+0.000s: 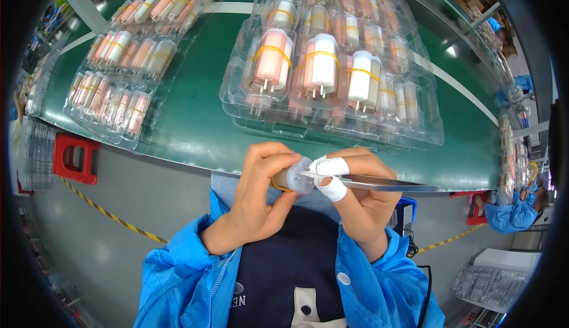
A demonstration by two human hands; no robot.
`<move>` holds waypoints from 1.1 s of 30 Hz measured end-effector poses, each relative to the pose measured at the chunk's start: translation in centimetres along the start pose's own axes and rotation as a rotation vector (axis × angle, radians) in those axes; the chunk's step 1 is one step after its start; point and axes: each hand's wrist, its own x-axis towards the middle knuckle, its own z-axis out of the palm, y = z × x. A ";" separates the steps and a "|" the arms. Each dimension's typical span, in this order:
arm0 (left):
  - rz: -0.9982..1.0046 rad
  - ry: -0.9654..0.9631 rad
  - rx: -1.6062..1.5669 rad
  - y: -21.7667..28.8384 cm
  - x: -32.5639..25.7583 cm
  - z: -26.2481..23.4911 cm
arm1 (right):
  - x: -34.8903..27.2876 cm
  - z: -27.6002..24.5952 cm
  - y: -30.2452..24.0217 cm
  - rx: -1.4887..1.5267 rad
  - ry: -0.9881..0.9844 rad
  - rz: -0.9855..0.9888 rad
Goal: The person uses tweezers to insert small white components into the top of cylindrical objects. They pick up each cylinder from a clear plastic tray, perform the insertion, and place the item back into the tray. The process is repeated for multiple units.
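My left hand is closed round a small cylinder with a frosted, translucent end, held tilted just past the table's near edge. A yellow rubber band shows on it beside my fingers; the rest of its body is hidden by the hand. In my right hand is a pair of metal tweezers, pinched between thumb and forefinger, both wrapped in white coverings. The tweezers' narrow tips reach the cylinder's frosted end; whether they grip anything there I cannot tell.
Ahead on the green table stand stacked clear plastic trays with pink, white and grey cylinders banded in yellow. More filled trays lie at the left. A red stool is at the left, and a person in blue at the far right.
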 end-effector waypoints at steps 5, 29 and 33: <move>0.018 -0.005 0.021 0.0 0.1 -0.1 | -0.1 -0.1 0.6 0.052 0.015 0.008; 0.048 -0.026 0.073 0.4 0.7 -0.4 | 0.5 0.0 0.5 -0.009 -0.038 -0.034; 0.058 -0.054 0.127 0.4 0.7 -0.6 | 1.0 -0.7 0.4 -0.048 -0.114 -0.002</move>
